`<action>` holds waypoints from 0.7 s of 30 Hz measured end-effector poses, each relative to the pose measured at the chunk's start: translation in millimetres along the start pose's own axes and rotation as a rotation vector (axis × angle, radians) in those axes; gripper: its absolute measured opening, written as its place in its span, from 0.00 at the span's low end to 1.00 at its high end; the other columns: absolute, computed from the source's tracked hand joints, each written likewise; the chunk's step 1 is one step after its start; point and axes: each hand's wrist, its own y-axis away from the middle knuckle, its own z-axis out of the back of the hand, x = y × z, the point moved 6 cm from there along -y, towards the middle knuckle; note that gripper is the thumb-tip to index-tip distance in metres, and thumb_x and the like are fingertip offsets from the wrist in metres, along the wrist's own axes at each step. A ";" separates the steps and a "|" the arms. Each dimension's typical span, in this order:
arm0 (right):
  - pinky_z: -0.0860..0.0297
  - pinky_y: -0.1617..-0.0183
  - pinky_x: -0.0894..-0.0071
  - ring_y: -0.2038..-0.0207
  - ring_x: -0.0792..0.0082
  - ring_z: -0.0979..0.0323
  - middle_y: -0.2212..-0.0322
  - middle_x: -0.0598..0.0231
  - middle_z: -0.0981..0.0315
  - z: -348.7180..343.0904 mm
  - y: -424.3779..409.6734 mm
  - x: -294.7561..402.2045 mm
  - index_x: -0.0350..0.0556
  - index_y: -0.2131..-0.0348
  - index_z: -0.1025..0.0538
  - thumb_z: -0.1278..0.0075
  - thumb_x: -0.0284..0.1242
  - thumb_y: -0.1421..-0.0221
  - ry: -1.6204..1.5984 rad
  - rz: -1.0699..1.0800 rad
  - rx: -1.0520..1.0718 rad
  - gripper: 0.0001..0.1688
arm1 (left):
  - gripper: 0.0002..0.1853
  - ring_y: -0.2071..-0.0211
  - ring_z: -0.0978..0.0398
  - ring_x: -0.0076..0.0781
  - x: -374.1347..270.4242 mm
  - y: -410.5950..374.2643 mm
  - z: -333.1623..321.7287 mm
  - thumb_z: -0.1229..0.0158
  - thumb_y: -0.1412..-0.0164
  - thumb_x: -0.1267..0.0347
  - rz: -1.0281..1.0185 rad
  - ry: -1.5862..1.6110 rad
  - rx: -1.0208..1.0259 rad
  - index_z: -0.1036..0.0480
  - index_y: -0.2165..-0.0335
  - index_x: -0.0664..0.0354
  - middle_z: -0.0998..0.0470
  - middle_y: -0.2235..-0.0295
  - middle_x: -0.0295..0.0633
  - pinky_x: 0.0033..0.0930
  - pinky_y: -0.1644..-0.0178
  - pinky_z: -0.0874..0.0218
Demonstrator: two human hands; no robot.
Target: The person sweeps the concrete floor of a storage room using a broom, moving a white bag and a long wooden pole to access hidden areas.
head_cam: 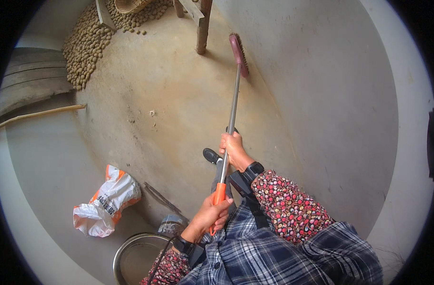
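Observation:
A broom (234, 103) with a metal pole reaches away from me across the floor. My left hand (210, 213) is closed around its orange plastic grip (220, 192) at the near end. Farther along, my right hand (234, 148) grips the bare metal pole. The dark pink broom head (237, 51) is at the far end, bristles towards the right-hand wall, by the foot of a wooden leg (202, 39). Small bits of debris (152, 113) lie on the concrete floor to the left of the pole.
Potatoes or similar round lumps (87, 46) are heaped at the far left, beside curved grey boards (35, 71) and a wooden stick (42, 114). A woven basket (129, 5) rests on the heap. An orange-and-white sack (110, 199) and a round metal basin (118, 256) stand at the near left.

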 end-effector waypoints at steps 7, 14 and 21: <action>0.45 0.91 0.75 0.90 0.78 0.46 0.88 0.70 0.45 13.4 -7.6 -1.1 0.45 0.74 0.42 0.62 0.23 0.51 0.349 0.147 -0.273 0.04 | 0.17 0.89 0.30 0.37 -17.3 -23.9 32.7 0.46 0.46 0.69 -0.353 -1.142 -0.475 0.41 0.62 0.65 0.28 0.82 0.50 0.36 0.89 0.42; 0.46 0.91 0.75 0.91 0.76 0.47 0.87 0.67 0.43 -2.5 -1.8 -1.8 0.46 0.76 0.41 0.60 0.22 0.53 -0.071 0.108 -0.090 0.05 | 0.13 0.87 0.32 0.33 -19.5 -5.4 35.3 0.50 0.43 0.71 -0.120 -0.476 -0.138 0.39 0.59 0.63 0.31 0.82 0.41 0.32 0.87 0.42; 0.45 0.90 0.75 0.90 0.78 0.46 0.89 0.71 0.46 -9.5 8.9 5.4 0.48 0.81 0.42 0.59 0.23 0.52 -0.063 0.105 0.073 0.10 | 0.09 0.94 0.51 0.16 5.5 5.3 -4.0 0.54 0.40 0.72 -0.053 0.464 0.229 0.39 0.60 0.61 0.46 0.87 0.28 0.19 0.93 0.56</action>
